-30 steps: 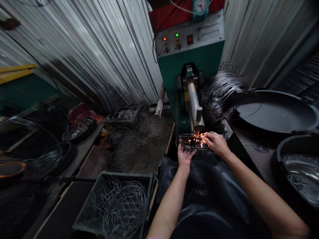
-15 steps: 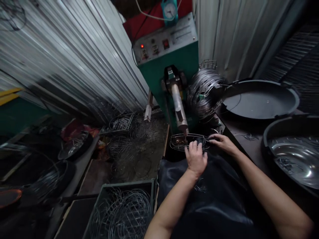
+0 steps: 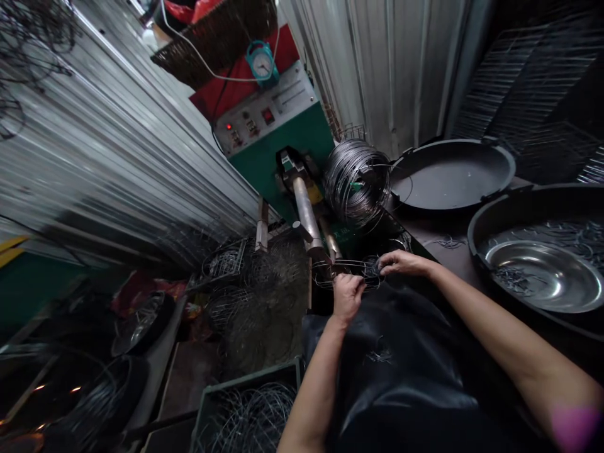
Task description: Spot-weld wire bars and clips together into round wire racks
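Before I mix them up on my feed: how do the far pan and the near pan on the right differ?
The far pan shows a smooth grey inside; the near pan holds a shiny metal bowl.
The far pan fits in view; the near pan runs off the right edge.
Both are dark-rimmed and open upward.

It is dim. The metal bowl (image 3: 547,277) shines; the bottom left is dark and blurry.
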Available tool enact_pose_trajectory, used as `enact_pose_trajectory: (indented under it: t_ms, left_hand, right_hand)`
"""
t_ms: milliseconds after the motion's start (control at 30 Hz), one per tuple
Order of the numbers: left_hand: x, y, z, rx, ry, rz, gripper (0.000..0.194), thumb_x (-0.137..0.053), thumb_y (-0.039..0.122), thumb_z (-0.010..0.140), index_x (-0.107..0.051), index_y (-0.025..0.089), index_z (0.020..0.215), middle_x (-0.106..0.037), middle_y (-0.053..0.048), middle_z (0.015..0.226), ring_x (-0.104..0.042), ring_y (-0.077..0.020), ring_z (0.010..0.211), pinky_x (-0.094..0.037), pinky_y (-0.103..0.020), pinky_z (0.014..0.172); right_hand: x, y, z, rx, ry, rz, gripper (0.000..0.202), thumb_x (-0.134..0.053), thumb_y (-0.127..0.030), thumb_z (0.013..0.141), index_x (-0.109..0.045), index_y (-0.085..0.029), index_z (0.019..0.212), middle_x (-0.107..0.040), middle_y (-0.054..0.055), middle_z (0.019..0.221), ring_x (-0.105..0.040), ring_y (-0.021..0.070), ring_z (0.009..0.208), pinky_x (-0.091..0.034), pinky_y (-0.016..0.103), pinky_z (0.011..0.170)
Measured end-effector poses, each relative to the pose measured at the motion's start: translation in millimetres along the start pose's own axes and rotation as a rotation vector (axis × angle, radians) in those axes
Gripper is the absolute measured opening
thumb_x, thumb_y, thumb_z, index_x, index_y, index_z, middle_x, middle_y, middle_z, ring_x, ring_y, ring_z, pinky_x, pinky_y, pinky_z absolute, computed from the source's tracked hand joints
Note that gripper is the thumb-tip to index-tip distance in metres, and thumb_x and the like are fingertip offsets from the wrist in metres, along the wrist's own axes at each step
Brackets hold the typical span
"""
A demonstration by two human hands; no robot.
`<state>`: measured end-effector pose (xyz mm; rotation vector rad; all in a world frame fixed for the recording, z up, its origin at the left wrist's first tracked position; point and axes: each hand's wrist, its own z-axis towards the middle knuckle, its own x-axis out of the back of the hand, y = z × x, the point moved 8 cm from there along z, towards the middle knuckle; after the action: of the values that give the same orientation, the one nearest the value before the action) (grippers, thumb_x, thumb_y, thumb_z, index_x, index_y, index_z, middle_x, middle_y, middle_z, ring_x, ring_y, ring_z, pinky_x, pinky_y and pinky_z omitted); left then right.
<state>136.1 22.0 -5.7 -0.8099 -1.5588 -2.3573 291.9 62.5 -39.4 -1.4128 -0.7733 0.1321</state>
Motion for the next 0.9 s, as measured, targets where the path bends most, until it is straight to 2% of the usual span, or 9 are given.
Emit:
enact_pose_trajectory:
  t_ms: [100,233,333,700,900]
  left_hand:
    - [9.8,-1,-5,-0.029,0.0,-0.004,0.01,-0.061,0.033,0.077,-0.066,0.025,0.077,-0.062,-0.005,0.076,-0.05,-0.0214,0.083,-0.036,-0.037,0.09]
    - [28.2,-9,-16,0.065,0.086,-0.136,0.006,-0.064,0.029,0.075,-0.066,0.023,0.076,-0.061,-0.004,0.079,-0.052,-0.0193,0.085,-0.039,-0.031,0.085]
    - [35.9,-16,-23,0.105,0.112,-0.172,0.005,-0.064,0.026,0.074,-0.066,0.022,0.076,-0.06,-0.003,0.079,-0.053,-0.0181,0.085,-0.039,-0.029,0.084]
    - [47.4,-34,-32,0.172,0.135,-0.289,0.004,-0.067,0.027,0.07,-0.067,0.023,0.072,-0.058,-0.003,0.078,-0.051,-0.018,0.083,-0.039,-0.03,0.088]
    - [51.5,-44,-36,0.216,0.141,-0.31,0.007,-0.07,0.029,0.067,-0.068,0.023,0.07,-0.058,-0.002,0.076,-0.05,-0.0184,0.083,-0.038,-0.032,0.09]
  right_hand:
    - [-4,-16,-5,0.052,0.002,-0.016,0.031,-0.06,-0.046,0.073,-0.068,-0.017,0.08,-0.067,0.004,0.079,-0.061,0.0182,0.078,-0.046,0.029,0.074]
    - [-7,-55,-7,0.236,0.042,-0.167,0.027,-0.053,-0.039,0.081,-0.069,-0.018,0.089,-0.067,0.005,0.088,-0.061,0.0171,0.083,-0.045,0.028,0.077]
    - [-14,-73,-3,0.295,0.023,-0.288,0.024,-0.052,-0.034,0.083,-0.068,-0.018,0.089,-0.067,0.005,0.085,-0.061,0.0158,0.078,-0.045,0.026,0.073]
    - [-36,-88,10,0.243,-0.088,-0.509,0.018,-0.047,-0.022,0.084,-0.065,-0.021,0.088,-0.068,0.002,0.081,-0.061,0.0144,0.072,-0.042,0.023,0.065]
    - [-44,-95,17,0.202,-0.122,-0.604,0.016,-0.048,-0.019,0.083,-0.063,-0.022,0.084,-0.064,0.001,0.07,-0.055,0.0125,0.059,-0.037,0.022,0.056]
